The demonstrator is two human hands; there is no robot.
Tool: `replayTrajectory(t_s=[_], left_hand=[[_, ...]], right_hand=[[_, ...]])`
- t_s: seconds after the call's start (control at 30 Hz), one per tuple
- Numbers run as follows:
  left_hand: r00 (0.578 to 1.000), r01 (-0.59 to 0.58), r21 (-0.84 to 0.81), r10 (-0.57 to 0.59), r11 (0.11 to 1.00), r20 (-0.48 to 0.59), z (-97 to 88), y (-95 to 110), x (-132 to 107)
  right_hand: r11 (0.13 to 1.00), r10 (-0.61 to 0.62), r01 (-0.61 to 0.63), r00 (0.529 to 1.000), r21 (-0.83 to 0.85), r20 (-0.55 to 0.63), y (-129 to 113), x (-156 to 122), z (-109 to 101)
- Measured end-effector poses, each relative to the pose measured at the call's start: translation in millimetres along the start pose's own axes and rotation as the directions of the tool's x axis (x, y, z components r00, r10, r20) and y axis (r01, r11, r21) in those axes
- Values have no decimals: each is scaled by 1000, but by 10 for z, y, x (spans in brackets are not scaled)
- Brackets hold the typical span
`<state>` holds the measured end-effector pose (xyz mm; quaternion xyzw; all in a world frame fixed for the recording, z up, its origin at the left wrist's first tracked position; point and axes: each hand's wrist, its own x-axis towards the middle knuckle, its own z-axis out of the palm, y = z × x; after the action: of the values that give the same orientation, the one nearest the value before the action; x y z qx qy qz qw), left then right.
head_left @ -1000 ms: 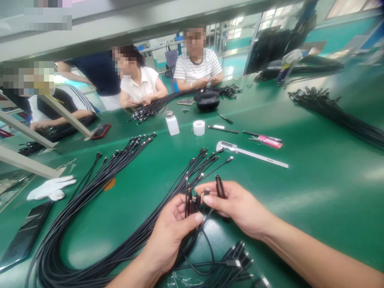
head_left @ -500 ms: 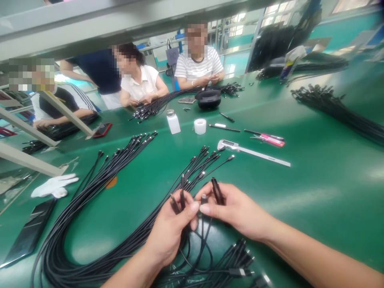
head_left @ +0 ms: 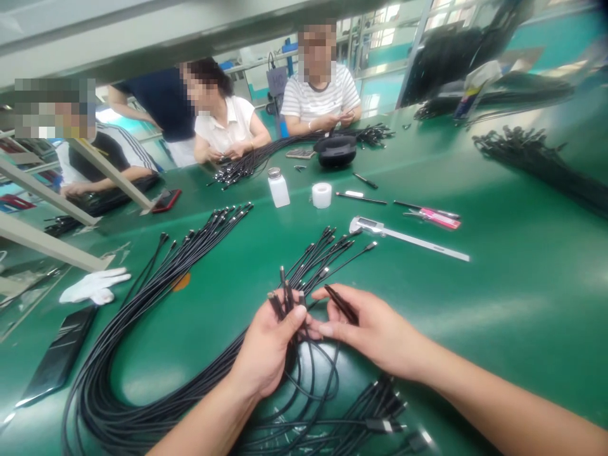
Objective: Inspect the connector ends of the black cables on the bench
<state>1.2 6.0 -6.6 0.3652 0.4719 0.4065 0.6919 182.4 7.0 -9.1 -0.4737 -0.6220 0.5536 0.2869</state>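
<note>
Currently, thin black cables [head_left: 109,424], likely light, limp and slippery, trail below both hands; left hand [head_left: 268,351] pinches several plug ends [head_left: 284,292] upright, right hand [head_left: 380,332] clasps two more; best held at those stiff ends.

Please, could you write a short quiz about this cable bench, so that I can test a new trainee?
1. True or false: the left hand holds several cable ends pointing upward.
2. What does the right hand pinch? A) black plugs B) a pen C) scissors
3. Fill in: the white glove lies on the table at the person's ____ side.
Key: 1 true; 2 A; 3 left.
</note>
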Motion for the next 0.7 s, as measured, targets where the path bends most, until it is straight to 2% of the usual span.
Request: replayTrajectory(t_s=[0.13,0.2,0.27,0.33,0.4,0.47,0.63,0.7], left_hand=[[998,3,34,-1,999,-64,-16,-19,59],[997,-24,81,30,996,-70,-22,-48,69],[995,-62,121,70,991,-69,-31,-78,70],[992,-87,147,99,985,-76,-42,-99,72],[990,-97,161,111,982,-85,-51,-107,80],[989,-96,162,112,982,-95,-58,-106,92],[986,-99,149,117,984,-115,-60,-95,104],[983,-107,147,126,983,-130,-53,-92,105]], right_hand=[[954,-23,-19,990,-300,-137,74,13,-107],[941,-69,5,982,-338,-177,94,20,-144],[968,-55,18,989,-250,-138,84,20,-161],[998,5,-7,999,-56,-40,51,12,-161],[986,41,-48,998,159,46,18,3,-152],[951,47,-70,995,302,85,3,-3,-145],[896,73,-118,990,427,118,27,3,-172],[841,65,-130,988,525,140,32,10,-190]])
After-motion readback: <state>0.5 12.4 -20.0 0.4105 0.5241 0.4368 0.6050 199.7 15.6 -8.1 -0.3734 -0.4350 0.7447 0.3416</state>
